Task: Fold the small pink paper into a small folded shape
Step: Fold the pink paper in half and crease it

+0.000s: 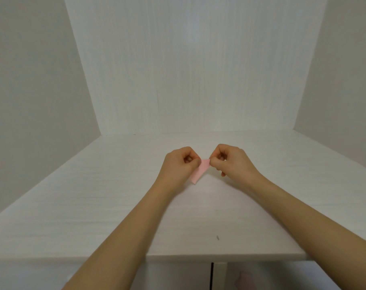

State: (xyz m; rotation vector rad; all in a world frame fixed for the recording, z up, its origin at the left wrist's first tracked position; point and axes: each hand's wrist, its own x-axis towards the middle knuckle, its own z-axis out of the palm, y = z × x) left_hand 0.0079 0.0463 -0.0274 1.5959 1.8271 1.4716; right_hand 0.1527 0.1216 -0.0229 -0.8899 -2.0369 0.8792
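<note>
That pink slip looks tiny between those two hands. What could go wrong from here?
The pink paper is held above the white table, pinched only at its top by the left hand and the right hand. Pulling apart could tear it. Its lower end hangs free, so a crease made now might come out crooked. If either pinch slips, the strip could twist or drop.

Both forearms are bare to the frame's edge, no sleeves, with bare left hand (181, 164) and right hand (232, 162).
</note>
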